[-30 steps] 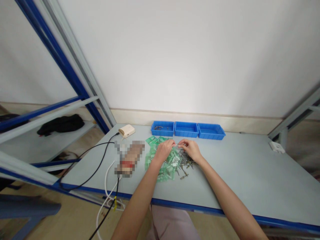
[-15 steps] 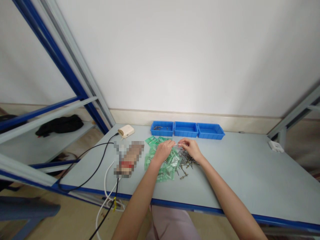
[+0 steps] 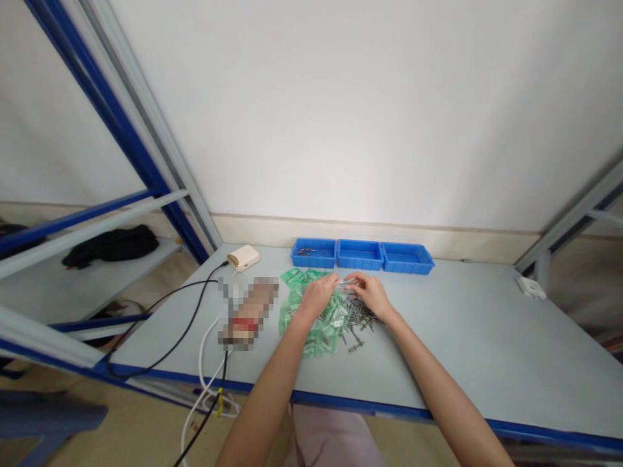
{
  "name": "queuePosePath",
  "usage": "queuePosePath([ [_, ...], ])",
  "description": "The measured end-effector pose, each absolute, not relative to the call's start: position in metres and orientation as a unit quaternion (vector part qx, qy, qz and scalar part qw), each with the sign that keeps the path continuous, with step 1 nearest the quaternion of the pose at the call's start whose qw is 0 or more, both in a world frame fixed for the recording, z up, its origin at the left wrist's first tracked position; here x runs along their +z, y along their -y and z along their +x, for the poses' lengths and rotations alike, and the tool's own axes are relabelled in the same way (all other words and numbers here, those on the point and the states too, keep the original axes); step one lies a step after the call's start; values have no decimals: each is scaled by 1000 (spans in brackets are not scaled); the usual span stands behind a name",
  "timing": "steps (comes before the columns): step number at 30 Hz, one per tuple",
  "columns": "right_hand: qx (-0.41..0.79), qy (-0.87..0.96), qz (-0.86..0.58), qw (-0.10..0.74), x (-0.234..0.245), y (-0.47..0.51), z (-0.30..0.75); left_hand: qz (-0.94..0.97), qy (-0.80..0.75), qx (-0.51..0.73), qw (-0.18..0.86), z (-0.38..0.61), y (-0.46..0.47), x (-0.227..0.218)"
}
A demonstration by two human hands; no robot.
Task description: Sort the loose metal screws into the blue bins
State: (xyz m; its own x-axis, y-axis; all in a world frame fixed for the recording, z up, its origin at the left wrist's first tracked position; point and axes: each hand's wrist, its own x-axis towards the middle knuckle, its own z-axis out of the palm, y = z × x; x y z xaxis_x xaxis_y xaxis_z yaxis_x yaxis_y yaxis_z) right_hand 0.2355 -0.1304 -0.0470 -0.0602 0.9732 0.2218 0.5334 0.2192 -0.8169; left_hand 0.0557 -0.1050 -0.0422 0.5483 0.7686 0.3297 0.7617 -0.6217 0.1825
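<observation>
My left hand [image 3: 320, 293] is closed in a pinch on a small clear plastic bag [image 3: 342, 283], above a heap of green-tinted plastic bags [image 3: 311, 337]. At the bag's right end, my right hand [image 3: 368, 292] has its thumb and index finger parted; whether they touch the bag is too small to tell. Under and in front of my right hand lies a pile of loose metal screws or bolts [image 3: 359, 314], with a brassy piece [image 3: 356, 347] at its front edge.
Along the wall stand three blue bins: the left bin [image 3: 314, 263] holds a few metal pieces, beside the middle bin [image 3: 360, 263] and right bin [image 3: 407, 267]. To the left are a cream-coloured box [image 3: 244, 258], a blurred-out item [image 3: 253, 311] and cables [image 3: 202, 311]. A white block [image 3: 531, 288] sits far right.
The fingers of my right hand have spread apart at the plastic bag, where they were pinched together before. My left hand keeps its grip. The view has shifted slightly.
</observation>
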Motion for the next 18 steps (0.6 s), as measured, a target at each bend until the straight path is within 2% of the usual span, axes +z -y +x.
queuePosePath([
  [6, 244, 674, -588, 374, -34, 125, 232, 850, -487, 202, 8, 55, 104, -39],
  [11, 237, 658, -611, 370, -12, 75, 204, 781, -567, 252, 72, 50, 98, -31],
  [14, 253, 640, -630, 360, 3, 37, 178, 786, -571, 218, 87, 49, 97, -30],
  [18, 243, 636, -641, 355, 16, 18, 161, 804, -565, 175, 58, 49, 100, -31],
])
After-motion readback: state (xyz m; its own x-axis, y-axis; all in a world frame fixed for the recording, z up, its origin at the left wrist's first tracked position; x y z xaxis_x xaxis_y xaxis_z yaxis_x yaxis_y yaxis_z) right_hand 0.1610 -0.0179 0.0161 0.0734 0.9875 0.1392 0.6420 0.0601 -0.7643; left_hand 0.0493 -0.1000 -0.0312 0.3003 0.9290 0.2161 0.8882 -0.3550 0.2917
